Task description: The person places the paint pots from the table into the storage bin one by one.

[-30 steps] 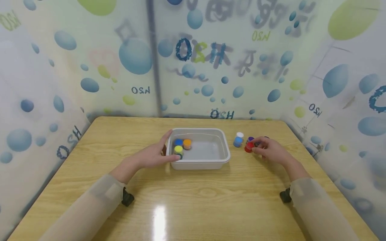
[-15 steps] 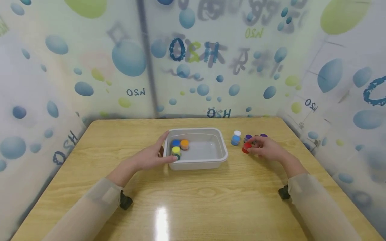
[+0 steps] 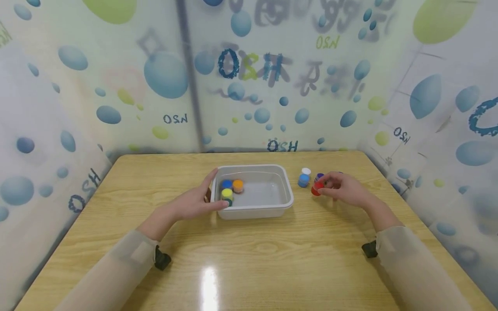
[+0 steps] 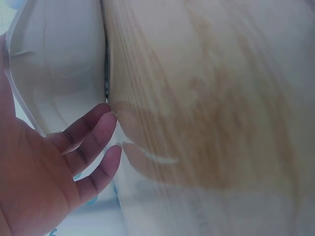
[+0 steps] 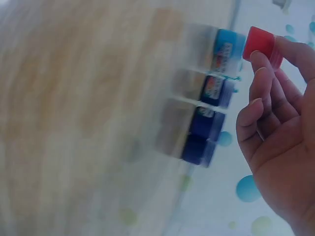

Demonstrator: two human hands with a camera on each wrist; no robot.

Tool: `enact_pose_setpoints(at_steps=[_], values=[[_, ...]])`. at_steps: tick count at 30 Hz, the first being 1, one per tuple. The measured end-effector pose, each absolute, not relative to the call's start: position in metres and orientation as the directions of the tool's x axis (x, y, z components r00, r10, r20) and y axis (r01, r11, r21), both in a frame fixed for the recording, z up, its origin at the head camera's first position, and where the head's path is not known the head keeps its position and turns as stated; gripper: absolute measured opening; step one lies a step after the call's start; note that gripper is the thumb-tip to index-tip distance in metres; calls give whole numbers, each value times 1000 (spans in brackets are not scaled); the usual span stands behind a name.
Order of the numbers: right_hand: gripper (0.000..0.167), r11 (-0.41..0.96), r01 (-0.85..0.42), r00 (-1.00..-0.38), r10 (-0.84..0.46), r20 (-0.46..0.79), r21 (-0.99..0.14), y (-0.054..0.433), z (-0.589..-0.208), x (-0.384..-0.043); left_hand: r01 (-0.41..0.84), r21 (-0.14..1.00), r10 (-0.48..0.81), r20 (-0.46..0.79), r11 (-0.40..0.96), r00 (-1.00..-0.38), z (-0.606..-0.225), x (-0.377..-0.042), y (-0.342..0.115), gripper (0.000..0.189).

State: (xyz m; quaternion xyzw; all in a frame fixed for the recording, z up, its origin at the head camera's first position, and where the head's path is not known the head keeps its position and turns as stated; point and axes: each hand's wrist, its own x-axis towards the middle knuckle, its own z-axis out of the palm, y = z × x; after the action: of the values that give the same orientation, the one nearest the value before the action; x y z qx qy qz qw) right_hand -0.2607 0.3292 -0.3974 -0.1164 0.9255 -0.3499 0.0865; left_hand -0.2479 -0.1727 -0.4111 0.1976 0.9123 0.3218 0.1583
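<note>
My left hand grips the left end of a white plastic tub, its thumb over the near rim. In the left wrist view several of its fingers curl beside the tub's wall. Inside the tub, at the left, stand small paint pots: a yellow-lidded pot, a blue pot, an orange pot and a dark one partly under the thumb. My right hand pinches a red paint pot between thumb and fingers. The right wrist view shows the red pot lifted off the table.
A light blue pot and a white-lidded pot stand right of the tub. Dark blue or purple pots stand in a row, partly hidden behind the right hand in the head view. A patterned curtain borders the wooden table.
The head view has shifted slightly, then steadied. The right hand has tightened its pinch on the red pot and turned a little. The left hand stays on the tub.
</note>
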Motion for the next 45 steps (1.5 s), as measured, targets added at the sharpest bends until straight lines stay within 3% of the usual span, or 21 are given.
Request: enact_pose_setpoints(at_steps=[22,45], values=[[33,614,-328,-912,-403,72,-718,259,-355,-243,274,644,468,-149,714,-871,-411,-247,-173,119],[30,614,-425,-845,-532,49,-666,171,-369,-268,269,637,463,-157,722,-872,-412,-249,-172,119]])
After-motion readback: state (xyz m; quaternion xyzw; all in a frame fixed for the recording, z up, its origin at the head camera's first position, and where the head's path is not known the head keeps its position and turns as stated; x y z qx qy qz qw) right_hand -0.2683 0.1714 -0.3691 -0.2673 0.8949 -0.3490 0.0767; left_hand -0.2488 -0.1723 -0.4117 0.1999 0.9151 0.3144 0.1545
